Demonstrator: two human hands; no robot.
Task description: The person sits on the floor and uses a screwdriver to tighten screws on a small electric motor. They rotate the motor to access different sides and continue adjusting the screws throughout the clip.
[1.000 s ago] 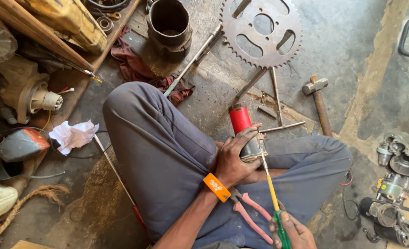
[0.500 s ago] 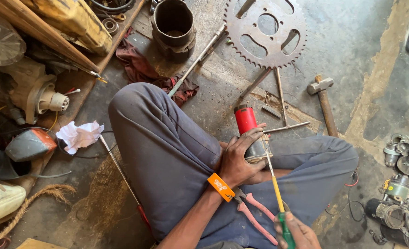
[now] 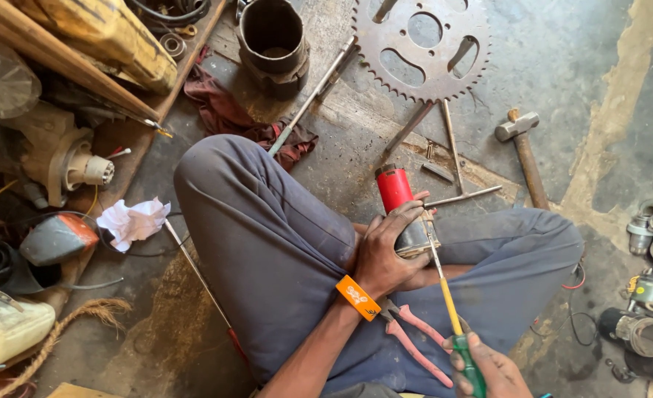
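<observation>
The red-capped cylinder [image 3: 404,214] rests on your lap, long axis pointing away from you. Your left hand [image 3: 385,254] wraps it tight; your right hand [image 3: 489,368], nearer you, clamps the screwdriver [image 3: 444,284], tip at the cylinder's near end.

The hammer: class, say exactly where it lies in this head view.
The hammer lies on the concrete floor at upper right, just right of the big sprocket, handle pointing towards the person's knee, beyond the left hand.
</observation>
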